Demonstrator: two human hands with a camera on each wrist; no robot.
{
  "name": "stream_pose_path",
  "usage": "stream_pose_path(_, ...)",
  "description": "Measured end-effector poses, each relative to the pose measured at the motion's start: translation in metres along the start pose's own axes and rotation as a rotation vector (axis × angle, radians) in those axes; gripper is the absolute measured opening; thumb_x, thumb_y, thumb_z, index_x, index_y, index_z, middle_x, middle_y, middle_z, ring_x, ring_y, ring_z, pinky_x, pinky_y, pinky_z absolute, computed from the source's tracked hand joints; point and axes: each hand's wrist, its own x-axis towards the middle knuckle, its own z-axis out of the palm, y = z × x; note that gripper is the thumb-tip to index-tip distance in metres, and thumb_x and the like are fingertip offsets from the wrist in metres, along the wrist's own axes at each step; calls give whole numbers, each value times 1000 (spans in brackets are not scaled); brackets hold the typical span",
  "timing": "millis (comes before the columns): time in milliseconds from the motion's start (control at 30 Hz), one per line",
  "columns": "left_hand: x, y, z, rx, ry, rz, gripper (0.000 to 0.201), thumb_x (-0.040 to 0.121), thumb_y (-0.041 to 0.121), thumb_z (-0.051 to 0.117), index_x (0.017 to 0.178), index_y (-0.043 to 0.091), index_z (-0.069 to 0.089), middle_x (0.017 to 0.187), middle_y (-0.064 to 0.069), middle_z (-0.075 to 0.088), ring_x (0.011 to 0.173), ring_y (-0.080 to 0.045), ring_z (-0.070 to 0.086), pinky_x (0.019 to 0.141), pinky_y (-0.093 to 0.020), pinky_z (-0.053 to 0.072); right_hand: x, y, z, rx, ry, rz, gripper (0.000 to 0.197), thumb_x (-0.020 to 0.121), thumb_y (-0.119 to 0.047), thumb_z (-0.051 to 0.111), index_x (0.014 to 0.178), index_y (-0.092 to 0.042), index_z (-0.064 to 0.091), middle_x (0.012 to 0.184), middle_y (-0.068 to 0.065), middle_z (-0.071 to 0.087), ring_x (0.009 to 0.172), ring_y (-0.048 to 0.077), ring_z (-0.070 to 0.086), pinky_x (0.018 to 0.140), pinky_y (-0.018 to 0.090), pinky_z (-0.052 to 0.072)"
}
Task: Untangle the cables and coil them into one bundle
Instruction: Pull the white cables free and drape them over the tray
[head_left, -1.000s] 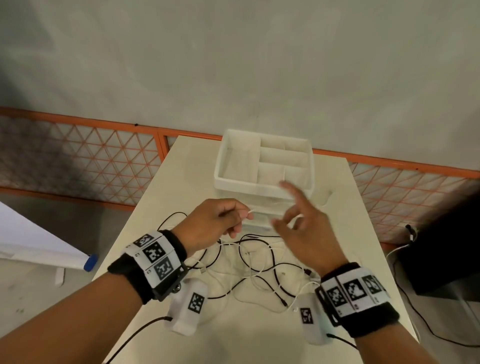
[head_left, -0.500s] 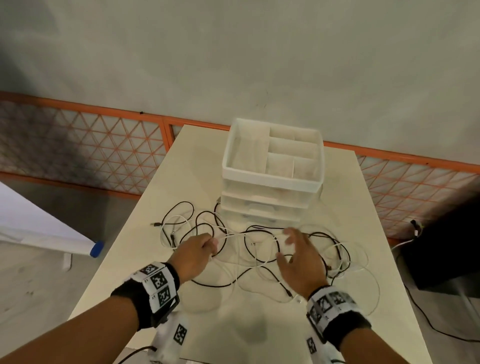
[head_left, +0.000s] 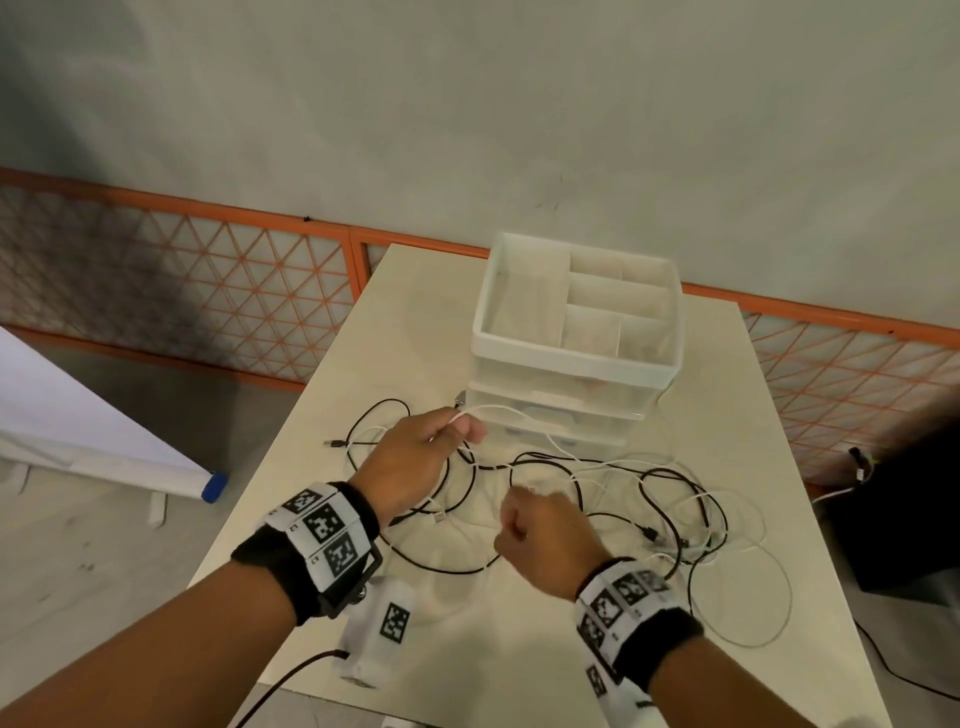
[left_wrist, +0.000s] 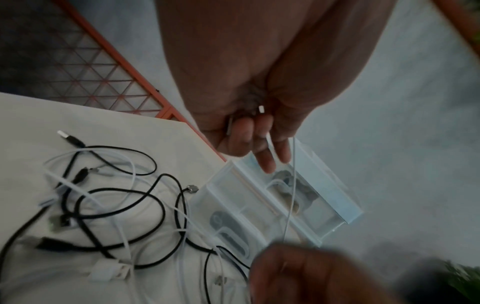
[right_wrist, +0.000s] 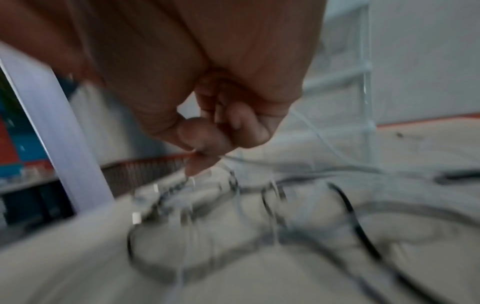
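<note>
Cream table (head_left: 415, 322) fills the centre and lower half of the head view, set against a plain grey wall (head_left: 467, 104). An orange lattice panel (head_left: 182, 275) runs along the wall base on both sides. Grey floor at left, with a white sheet with a blue end (head_left: 78, 421) at the left edge. A black box (head_left: 904, 519) sits at the right edge.

White drawer organiser (head_left: 574, 358) stands at the far centre of the table, open compartments on top.

Black and white cables (head_left: 649, 499) lie tangled on the table in front of the organiser, spreading toward the right.

Left hand (head_left: 415, 457), frame centre, raised: fingers curled, pinching a thin white cable (head_left: 498, 410) near its plug end.

Right hand (head_left: 545, 540), lower centre: fingers curled, thumb and forefinger pinching the thin white cable. Right wrist view is blurred.
</note>
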Motion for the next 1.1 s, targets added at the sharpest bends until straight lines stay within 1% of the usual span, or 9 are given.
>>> stream_pose_path(33, -1, 6, 5, -10, -24, 40, 32, 106, 20, 40, 114, 8, 68, 72, -7, 60, 62, -26, 54, 77, -46, 42, 1, -10, -19, 75, 87, -91, 7, 82, -26, 62, 85, -20, 62, 68, -9, 64, 57, 3, 55, 63, 29, 53)
stream_pose_path(100, 4, 8, 18, -40, -76, 117, 30, 106, 22, 39, 112, 13, 67, 63, -1, 62, 51, -17, 54, 53, -26, 50, 1, -29, -61, 176, 302, -231, 3, 84, -14, 66, 86, -16, 66, 66, -14, 61, 49, -4, 52, 57, 11, 42)
stream_pose_path(133, 8, 6, 24, -51, -93, 125, 30, 106, 25, 38, 109, 17, 67, 61, 7, 63, 43, -8, 48, 45, -17, 41, 1, -37, -83, 208, 398, -249, 4, 87, -10, 66, 86, -14, 68, 67, -13, 62, 51, -6, 54, 56, 5, 37)
stream_pose_path(333, 32, -31, 21, 26, -70, 70, 35, 105, 31, 39, 85, 22, 67, 54, 15, 48, 52, 0, 42, 58, -23, 33, -12, -3, -179, 314, 920, 6, 11, 94, -17, 59, 91, -26, 65, 74, -16, 65, 59, 0, 57, 54, 8, 40)
stream_pose_path(467, 38, -37, 0, 238, -86, -5, 39, 105, 31, 39, 77, 16, 62, 64, 7, 53, 56, -3, 47, 60, -23, 37, -18, 40, -199, 253, 1154, 171, 13, 96, -16, 56, 100, -15, 67, 84, -3, 65, 70, 17, 58, 58, 16, 42)
stream_pose_path(667, 38, 9, -8, -119, -105, -80, 37, 105, 30, 41, 77, 10, 56, 59, 2, 44, 46, -9, 30, 43, -19, 24, -13, 65, -159, 87, 834, 261, 21, 90, -12, 67, 110, -17, 68, 108, 9, 63, 80, 21, 61, 76, 26, 40)
stream_pose_path(833, 32, 34, -5, -285, -239, -72, 32, 105, 29, 42, 85, 11, 60, 62, 4, 45, 50, -9, 31, 51, -23, 30, 0, 48, -125, 32, 666, 229, 24, 84, -4, 68, 102, -19, 71, 90, 8, 59, 78, 23, 57, 73, 26, 38)
stream_pose_path(933, 30, 35, -9, -311, -228, -53, 31, 105, 23, 44, 83, 10, 61, 65, 1, 45, 54, -11, 31, 51, -22, 32, 4, 59, -128, 58, 601, 374, 18, 85, -10, 63, 88, -25, 72, 94, 8, 66, 88, 28, 63, 74, 31, 44)
stream_pose_path(1100, 31, 10, -31, -175, 0, -86, 32, 105, 16, 41, 79, 9, 60, 73, -4, 44, 54, -9, 35, 52, -22, 33, -13, 89, -149, 59, 697, 717, 21, 94, -32, 58, 103, -22, 74, 129, 19, 49, 100, 42, 61, 93, 44, 47)
